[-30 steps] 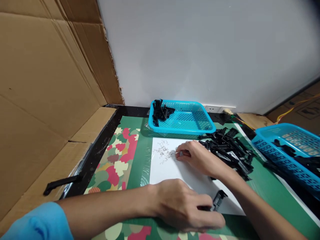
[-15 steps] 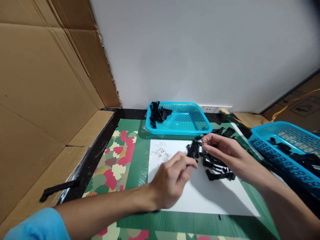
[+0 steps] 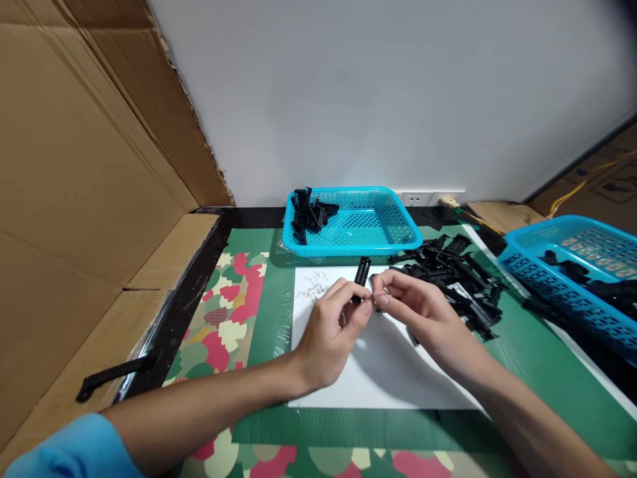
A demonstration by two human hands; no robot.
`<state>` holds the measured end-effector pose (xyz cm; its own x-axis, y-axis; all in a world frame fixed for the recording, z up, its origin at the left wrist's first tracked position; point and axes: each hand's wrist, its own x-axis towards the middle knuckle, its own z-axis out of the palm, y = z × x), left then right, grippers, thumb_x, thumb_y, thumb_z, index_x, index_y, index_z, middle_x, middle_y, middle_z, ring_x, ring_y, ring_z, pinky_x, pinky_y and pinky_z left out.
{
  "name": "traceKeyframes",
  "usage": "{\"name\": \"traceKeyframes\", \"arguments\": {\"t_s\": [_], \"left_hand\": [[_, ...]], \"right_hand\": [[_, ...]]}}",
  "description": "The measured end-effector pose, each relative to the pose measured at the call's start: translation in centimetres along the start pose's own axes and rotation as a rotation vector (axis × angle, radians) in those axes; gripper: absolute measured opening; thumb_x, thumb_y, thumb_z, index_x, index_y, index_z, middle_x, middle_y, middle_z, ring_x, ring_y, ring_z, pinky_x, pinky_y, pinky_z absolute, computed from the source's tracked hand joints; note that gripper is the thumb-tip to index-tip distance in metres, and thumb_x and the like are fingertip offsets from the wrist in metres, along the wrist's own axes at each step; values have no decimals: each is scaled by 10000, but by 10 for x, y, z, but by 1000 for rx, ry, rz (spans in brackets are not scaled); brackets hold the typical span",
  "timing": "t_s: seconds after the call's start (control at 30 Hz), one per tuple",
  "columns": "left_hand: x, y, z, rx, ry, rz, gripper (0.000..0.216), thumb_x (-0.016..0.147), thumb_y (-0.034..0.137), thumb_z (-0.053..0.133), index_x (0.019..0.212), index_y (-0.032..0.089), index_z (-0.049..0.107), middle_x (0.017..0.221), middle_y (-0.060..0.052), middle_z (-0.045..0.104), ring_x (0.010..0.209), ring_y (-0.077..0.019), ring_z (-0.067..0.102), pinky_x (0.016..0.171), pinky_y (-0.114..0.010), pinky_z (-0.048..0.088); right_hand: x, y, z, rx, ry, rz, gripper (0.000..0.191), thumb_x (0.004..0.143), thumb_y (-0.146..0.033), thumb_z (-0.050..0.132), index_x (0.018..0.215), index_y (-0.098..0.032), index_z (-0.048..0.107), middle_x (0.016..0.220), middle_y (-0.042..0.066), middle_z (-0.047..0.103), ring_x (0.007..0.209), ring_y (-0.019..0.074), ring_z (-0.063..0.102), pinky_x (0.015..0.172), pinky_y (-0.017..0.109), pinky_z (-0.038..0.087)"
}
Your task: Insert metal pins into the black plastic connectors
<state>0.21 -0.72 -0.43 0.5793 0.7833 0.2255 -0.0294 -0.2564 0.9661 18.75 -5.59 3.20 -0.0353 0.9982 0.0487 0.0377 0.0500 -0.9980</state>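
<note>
Above the white sheet (image 3: 398,378), my left hand (image 3: 331,332) is closed on a narrow black plastic part (image 3: 363,269), which sticks up from the fingers. Thumb and forefinger of my right hand (image 3: 423,312) are pinched together right beside it, fingertips meeting the left ones; whatever they hold is too small to make out. Several thin, bent wire pieces (image 3: 311,285) lie in a loose heap on the sheet's left part, partly behind my left hand. To the right spreads a pile of black plastic parts (image 3: 458,272), partly hidden by my right hand.
A blue basket (image 3: 353,251) with black parts in its left end stands against the wall. Another blue basket (image 3: 567,299) with black parts is at the right. Cardboard (image 3: 84,166) walls the left side, where a black handle-like piece (image 3: 117,377) lies. A power socket (image 3: 417,198) sits behind.
My right hand has moved left and down from the pile to meet the left hand. The black part in my left hand has come more upright. The view has shifted slightly.
</note>
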Motion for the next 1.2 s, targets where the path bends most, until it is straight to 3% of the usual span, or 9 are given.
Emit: {"name": "traceKeyframes", "arguments": {"t_s": [0.17, 0.33, 0.43, 0.57, 0.7, 0.8, 0.87, 1.03, 1.2], "left_hand": [[1, 0, 0, -15, -12, -34, 298, 1134, 449, 546, 1057, 193, 677, 953, -12, 582, 814, -149, 525, 744, -286, 407], [0, 2, -2, -27, -88, -82, 353, 1142, 496, 515, 1114, 203, 710, 952, -18, 627, 816, -149, 543, 751, -278, 412], [-1, 3, -3, -50, -205, -130, 423, 1150, 540, 466, 1204, 210, 724, 856, -3, 631, 709, -134, 518, 689, -264, 407], [-1, 3, -5, -1, -496, -123, 415, 1159, 506, 446, 1225, 212, 731, 832, -6, 705, 706, -142, 606, 729, -262, 471], [0, 6, -5, 106, -676, -86, 365, 1172, 430, 440, 1265, 253, 745, 844, 9, 776, 806, -149, 725, 859, -248, 513], [0, 8, -5, 181, -753, -40, 348, 1174, 412, 449, 1282, 281, 753, 815, 30, 786, 786, -134, 737, 847, -216, 505], [0, 9, -5, 215, -790, 0, 334, 1167, 413, 474, 1283, 282, 759, 795, 32, 784, 756, -129, 736, 817, -205, 502], [-2, 5, -3, 261, -819, 109, 322, 1155, 414, 511, 1226, 261, 785, 783, 15, 793, 700, -131, 733, 756, -204, 498], [-2, 2, -2, 266, -843, 148, 289, 1150, 374, 536, 1252, 259, 781, 838, 3, 819, 724, -132, 764, 766, -199, 508]], "right_hand": [[-2, -1, -7, -100, 2, -21, 187, 1015, -396, 763, 958, -222, 728, 948, 23, 682, 879, 170, 612, 788, 254, 484], [-2, 1, -24, -231, 73, -46, 231, 1018, -414, 735, 924, -204, 728, 895, 40, 693, 793, 173, 598, 699, 269, 469], [-2, 2, -39, -369, 162, -27, 229, 1002, -405, 727, 916, -193, 720, 867, 52, 697, 739, 174, 593, 626, 274, 448], [-14, -3, -49, -575, 199, 32, 193, 983, -370, 708, 916, -192, 740, 781, 44, 703, 677, 175, 584, 581, 280, 425], [-49, -8, -40, -649, 334, 46, 202, 966, -381, 705, 880, -202, 745, 737, 20, 651, 660, 163, 547, 585, 278, 405], [-83, 1, -31, -654, 443, 155, 289, 979, -464, 688, 881, -198, 747, 661, -13, 508, 600, 150, 435, 529, 280, 318], [-102, 11, -26, -617, 440, 234, 348, 992, -515, 661, 883, -194, 740, 647, -23, 455, 591, 151, 403, 523, 284, 295], [-118, 28, -12, -549, 421, 260, 364, 1011, -516, 619, 858, -197, 707, 645, -22, 470, 593, 160, 426, 553, 290, 320], [-117, 32, 1, -614, 471, 236, 298, 978, -488, 658, 874, -216, 725, 647, -5, 582, 556, 164, 494, 530, 277, 372]]}}
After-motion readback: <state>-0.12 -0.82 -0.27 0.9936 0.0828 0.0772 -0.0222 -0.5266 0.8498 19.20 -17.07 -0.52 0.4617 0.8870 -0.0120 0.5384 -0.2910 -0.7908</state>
